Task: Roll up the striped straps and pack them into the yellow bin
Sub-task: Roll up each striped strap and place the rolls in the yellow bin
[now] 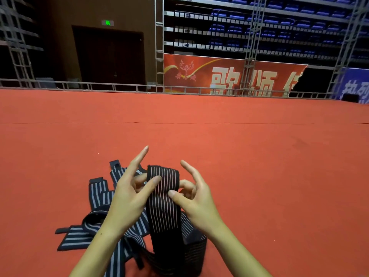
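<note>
We hold black strap with thin pale stripes point(162, 198) upright between both hands, above red carpet floor point(259, 156). Left hand point(127, 194) pinches strap's upper left edge, thumb on front, index finger pointing up. Right hand point(194, 198) pinches right edge, thumb pressed on front. Strap's lower length drops near us to floor. Heap of loose grey-striped straps point(95, 212) lies on floor left of and beneath our hands. Red banner point(229, 74) far right.

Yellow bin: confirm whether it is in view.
No: only the red carpet, the loose straps and both hands' strap show.
</note>
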The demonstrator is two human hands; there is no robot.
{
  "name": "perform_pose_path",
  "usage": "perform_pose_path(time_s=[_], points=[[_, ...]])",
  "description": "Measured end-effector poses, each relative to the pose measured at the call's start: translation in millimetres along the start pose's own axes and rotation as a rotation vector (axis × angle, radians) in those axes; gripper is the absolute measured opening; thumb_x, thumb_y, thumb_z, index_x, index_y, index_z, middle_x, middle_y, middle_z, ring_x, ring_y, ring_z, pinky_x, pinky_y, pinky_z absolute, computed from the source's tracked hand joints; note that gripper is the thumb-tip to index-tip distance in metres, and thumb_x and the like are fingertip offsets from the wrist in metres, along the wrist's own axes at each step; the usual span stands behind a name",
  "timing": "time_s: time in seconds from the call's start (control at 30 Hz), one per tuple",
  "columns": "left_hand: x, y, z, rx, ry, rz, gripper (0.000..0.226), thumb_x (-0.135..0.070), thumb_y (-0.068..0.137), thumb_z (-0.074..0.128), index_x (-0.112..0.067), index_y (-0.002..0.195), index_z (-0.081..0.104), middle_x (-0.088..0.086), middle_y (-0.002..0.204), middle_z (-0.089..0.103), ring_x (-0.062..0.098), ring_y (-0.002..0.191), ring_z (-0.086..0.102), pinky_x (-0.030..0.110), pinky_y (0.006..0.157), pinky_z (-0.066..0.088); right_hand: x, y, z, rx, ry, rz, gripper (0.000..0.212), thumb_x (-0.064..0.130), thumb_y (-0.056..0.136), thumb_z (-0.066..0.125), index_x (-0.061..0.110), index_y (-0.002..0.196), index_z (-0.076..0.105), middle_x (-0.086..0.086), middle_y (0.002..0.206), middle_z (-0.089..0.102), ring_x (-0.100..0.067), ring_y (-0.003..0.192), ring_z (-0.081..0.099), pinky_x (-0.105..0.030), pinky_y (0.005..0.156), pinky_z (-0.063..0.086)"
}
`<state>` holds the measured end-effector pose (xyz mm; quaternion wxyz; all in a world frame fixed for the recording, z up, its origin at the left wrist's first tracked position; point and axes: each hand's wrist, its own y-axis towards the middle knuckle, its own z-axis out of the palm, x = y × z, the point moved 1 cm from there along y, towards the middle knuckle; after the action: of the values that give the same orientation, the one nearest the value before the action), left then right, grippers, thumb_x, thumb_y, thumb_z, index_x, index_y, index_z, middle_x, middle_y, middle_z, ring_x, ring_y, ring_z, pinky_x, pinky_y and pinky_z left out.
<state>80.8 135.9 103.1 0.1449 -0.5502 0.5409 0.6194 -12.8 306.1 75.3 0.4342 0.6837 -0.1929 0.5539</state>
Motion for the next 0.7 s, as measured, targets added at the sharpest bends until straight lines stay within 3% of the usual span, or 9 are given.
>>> perform_pose_path(time_s=[0.07, 0.13, 0.2, 0.27, 0.37, 0.5, 0.6, 0.67, 0.7], points=[[2, 0, 1, 0.024, -0.006, -0.003, 0.074, -0.026, 0.103, 0.068, -0.060, 0.159, 0.034, 0.035, 0.070, 0.043, 0.048, 0.057, 0.041, 0.058, 0.060, 0.042, -6, -1, -3, 0.023, -0.031, 0.006, 0.074, 0.002, 0.099, 0.074, 0.034, 0.157, 0.043, -0.001, 0.097, 0.074, -0.015, 0.071, 0.054, -0.023, 0.065, 0.045], [9, -1, 0, -0.002, -0.004, -0.002, 0.071, -0.025, 0.103, 0.067, -0.059, 0.159, 0.038, 0.028, 0.073, 0.053, 0.048, 0.055, 0.046, 0.059, 0.058, 0.047, -9, -2, -11, 0.035, -0.034, 0.047, 0.065, 0.007, 0.102, 0.073, 0.032, 0.155, 0.045, -0.002, 0.097, 0.075, -0.016, 0.071, 0.057, -0.026, 0.064, 0.049], [20, -4, -4, -0.030, -0.003, -0.013, 0.069, -0.025, 0.102, 0.067, -0.058, 0.157, 0.042, 0.012, 0.098, 0.075, 0.036, 0.065, 0.052, 0.070, 0.065, 0.055, -15, -3, -28, 0.020, -0.072, 0.093, 0.054, 0.008, 0.105, 0.068, 0.026, 0.151, 0.047, -0.005, 0.098, 0.079, -0.019, 0.072, 0.063, -0.029, 0.064, 0.053], [28, -7, -12, -0.048, -0.011, -0.048, 0.067, -0.029, 0.100, 0.067, -0.059, 0.156, 0.044, 0.012, 0.118, 0.078, 0.032, 0.082, 0.051, 0.075, 0.073, 0.057, -33, -4, -54, -0.011, -0.222, 0.146, 0.045, 0.009, 0.105, 0.066, 0.023, 0.145, 0.051, -0.006, 0.101, 0.081, -0.020, 0.075, 0.068, -0.029, 0.066, 0.055], [36, -11, -25, -0.058, -0.002, -0.088, 0.067, -0.023, 0.103, 0.066, -0.061, 0.155, 0.044, 0.014, 0.119, 0.077, 0.033, 0.088, 0.053, 0.080, 0.078, 0.054, -78, -8, -91, -0.019, -0.539, 0.221, 0.044, 0.022, 0.100, 0.069, 0.031, 0.140, 0.054, 0.009, 0.097, 0.080, -0.010, 0.074, 0.071, -0.036, 0.074, 0.056], [46, -14, -32, -0.060, 0.015, -0.099, 0.068, -0.024, 0.103, 0.065, -0.061, 0.155, 0.043, 0.003, 0.118, 0.078, 0.033, 0.089, 0.052, 0.057, 0.074, 0.055, -125, -7, -103, 0.146, -0.812, 0.266, 0.054, 0.030, 0.100, 0.070, 0.034, 0.149, 0.051, 0.021, 0.091, 0.072, -0.001, 0.077, 0.067, -0.040, 0.090, 0.057], [47, -16, -28, -0.039, 0.054, -0.101, 0.070, -0.020, 0.104, 0.065, -0.062, 0.155, 0.042, -0.003, 0.133, 0.074, 0.030, 0.083, 0.052, 0.068, 0.067, 0.060, -143, 2, -95, 0.279, -0.871, 0.308, 0.062, 0.033, 0.101, 0.067, 0.044, 0.156, 0.039, 0.019, 0.102, 0.070, -0.009, 0.093, 0.070, -0.040, 0.094, 0.056], [46, -18, -26, -0.023, 0.091, -0.075, 0.070, -0.023, 0.103, 0.065, -0.063, 0.155, 0.041, -0.004, 0.093, 0.074, 0.024, 0.067, 0.044, 0.050, 0.054, 0.051, -153, 10, -87, 0.344, -0.882, 0.327, 0.069, 0.035, 0.102, 0.066, 0.051, 0.158, 0.030, 0.017, 0.113, 0.071, -0.014, 0.105, 0.070, -0.042, 0.098, 0.055], [46, -19, -25, -0.026, 0.108, -0.073, 0.070, -0.024, 0.102, 0.065, -0.063, 0.155, 0.041, 0.007, 0.069, 0.055, 0.022, 0.060, 0.035, 0.041, 0.051, 0.037, -158, 14, -84, 0.362, -0.875, 0.333, 0.071, 0.036, 0.102, 0.067, 0.052, 0.159, 0.028, 0.014, 0.116, 0.071, -0.016, 0.108, 0.069, -0.042, 0.099, 0.055]])
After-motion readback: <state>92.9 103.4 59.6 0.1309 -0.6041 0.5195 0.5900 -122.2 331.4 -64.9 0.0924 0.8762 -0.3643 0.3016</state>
